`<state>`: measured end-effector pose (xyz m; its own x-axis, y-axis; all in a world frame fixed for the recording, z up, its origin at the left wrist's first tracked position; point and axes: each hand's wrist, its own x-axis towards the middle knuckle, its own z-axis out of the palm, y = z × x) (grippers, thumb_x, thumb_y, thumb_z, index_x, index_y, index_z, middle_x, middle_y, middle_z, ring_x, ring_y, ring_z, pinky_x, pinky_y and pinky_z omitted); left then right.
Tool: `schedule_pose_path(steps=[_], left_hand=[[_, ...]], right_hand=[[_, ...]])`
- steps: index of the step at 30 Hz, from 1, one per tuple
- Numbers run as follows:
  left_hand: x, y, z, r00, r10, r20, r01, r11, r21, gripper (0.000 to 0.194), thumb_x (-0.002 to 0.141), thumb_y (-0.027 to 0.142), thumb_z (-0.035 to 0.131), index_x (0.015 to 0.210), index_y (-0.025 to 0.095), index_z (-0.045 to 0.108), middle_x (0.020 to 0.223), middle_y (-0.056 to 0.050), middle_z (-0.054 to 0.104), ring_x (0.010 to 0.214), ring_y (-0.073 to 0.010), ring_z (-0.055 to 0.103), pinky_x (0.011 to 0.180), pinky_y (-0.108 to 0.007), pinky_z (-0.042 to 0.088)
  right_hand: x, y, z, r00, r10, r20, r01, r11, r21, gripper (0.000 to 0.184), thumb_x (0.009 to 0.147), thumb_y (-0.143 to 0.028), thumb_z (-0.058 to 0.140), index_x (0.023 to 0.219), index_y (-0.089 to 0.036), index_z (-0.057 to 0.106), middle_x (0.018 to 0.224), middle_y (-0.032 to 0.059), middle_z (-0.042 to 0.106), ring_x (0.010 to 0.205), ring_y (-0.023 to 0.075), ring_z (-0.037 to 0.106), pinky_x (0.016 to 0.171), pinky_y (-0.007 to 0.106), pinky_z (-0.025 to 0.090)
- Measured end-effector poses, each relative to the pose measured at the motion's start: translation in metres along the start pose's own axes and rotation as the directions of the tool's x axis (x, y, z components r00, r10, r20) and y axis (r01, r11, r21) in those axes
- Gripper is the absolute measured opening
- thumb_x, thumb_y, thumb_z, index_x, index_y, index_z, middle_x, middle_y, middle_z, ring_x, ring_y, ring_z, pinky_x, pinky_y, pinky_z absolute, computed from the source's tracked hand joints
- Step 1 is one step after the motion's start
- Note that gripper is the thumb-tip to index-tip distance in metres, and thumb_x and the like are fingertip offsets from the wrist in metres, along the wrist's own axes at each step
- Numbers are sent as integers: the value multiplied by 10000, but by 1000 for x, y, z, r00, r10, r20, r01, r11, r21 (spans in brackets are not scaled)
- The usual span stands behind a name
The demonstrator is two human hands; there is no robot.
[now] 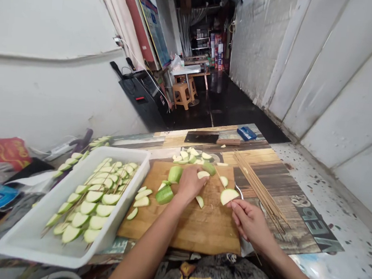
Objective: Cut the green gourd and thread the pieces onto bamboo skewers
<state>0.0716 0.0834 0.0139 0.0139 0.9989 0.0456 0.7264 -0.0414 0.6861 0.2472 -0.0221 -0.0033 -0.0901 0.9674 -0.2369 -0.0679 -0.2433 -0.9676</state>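
Observation:
Over the wooden cutting board, my left hand pinches a pale zucchini slice in its fingertips. My right hand is closed around a thin bamboo skewer, which runs up and left past its fingers. A half-moon zucchini slice with green skin is threaded on that skewer, just above my right fingertips. Green zucchini chunks and loose slices lie on the board, left of my left hand. More cut pieces are heaped at the board's far edge.
A white plastic tray of skewered slices stands left of the board. Bare bamboo skewers lie to the right. Behind the board are a cleaver and a blue packet. A wall rises on the left.

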Motion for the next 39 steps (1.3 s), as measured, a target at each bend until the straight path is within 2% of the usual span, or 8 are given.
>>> schedule_pose_path(steps=[5, 9, 12, 17, 22, 26, 30, 39], left_hand=[[-10, -9, -3, 998, -19, -58, 0, 947, -322, 320, 669, 262, 644, 968, 179, 567, 861, -63, 632, 819, -209, 573, 770, -350, 417], [-22, -8, -16, 971, -235, 49, 159, 480, -863, 389, 714, 266, 615, 1077, 204, 486, 894, -35, 611, 801, -169, 616, 711, -317, 480], [-28, -5, -29, 950, -266, 163, 231, 248, -941, 376, 712, 210, 618, 1063, 212, 482, 886, -18, 595, 778, -157, 634, 609, -250, 497], [-32, -4, -41, 956, -261, 134, 215, 314, -925, 228, 646, 146, 679, 839, 118, 561, 856, -40, 616, 618, -57, 571, 460, -115, 399], [-39, 2, -51, 961, -215, 176, 228, 252, -941, 193, 718, 181, 624, 899, 120, 591, 868, -40, 611, 590, -33, 537, 417, -98, 358], [-43, 5, -57, 950, -216, 224, 257, 138, -957, 199, 767, 156, 568, 964, 153, 545, 874, -51, 631, 734, -125, 631, 626, -224, 511], [-43, 4, -58, 947, -215, 239, 252, 35, -967, 42, 803, 152, 527, 809, 110, 529, 916, -110, 646, 910, -218, 630, 845, -387, 488], [-42, 8, -59, 948, -182, 259, 261, -16, -965, 83, 817, 126, 505, 825, 63, 559, 985, -170, 646, 1003, -256, 592, 920, -411, 454]], right_hand=[[-4, -6, 5, 996, 33, 79, -27, 997, -72, 324, 818, -459, 451, 874, -154, 543, 443, -112, 389, 253, 22, 256, 275, 153, 144], [-11, -13, 11, 984, 2, 177, 36, 976, -213, 324, 828, -451, 433, 819, -160, 575, 415, -98, 382, 290, 45, 296, 312, 168, 206], [-16, -18, 16, 973, -98, 211, 157, 947, -280, 311, 837, -418, 440, 763, -162, 601, 418, -76, 375, 363, 66, 337, 374, 184, 255], [-19, -24, 19, 968, -153, 197, 208, 931, -301, 284, 838, -395, 451, 811, -175, 630, 457, -59, 390, 401, 84, 353, 392, 198, 268], [-20, -24, 18, 965, -166, 204, 230, 910, -344, 286, 841, -395, 449, 852, -183, 641, 428, -54, 393, 386, 97, 373, 384, 205, 278], [-19, -25, 19, 962, -197, 187, 256, 888, -382, 276, 842, -380, 450, 848, -190, 650, 423, -46, 409, 385, 102, 389, 365, 204, 267], [-18, -27, 21, 962, -183, 203, 250, 890, -380, 285, 836, -388, 452, 814, -187, 652, 443, -39, 438, 404, 106, 404, 376, 206, 277], [-16, -21, 21, 966, -95, 241, 161, 948, -275, 289, 836, -394, 463, 823, -163, 636, 473, -65, 325, 421, 75, 276, 395, 199, 211]])
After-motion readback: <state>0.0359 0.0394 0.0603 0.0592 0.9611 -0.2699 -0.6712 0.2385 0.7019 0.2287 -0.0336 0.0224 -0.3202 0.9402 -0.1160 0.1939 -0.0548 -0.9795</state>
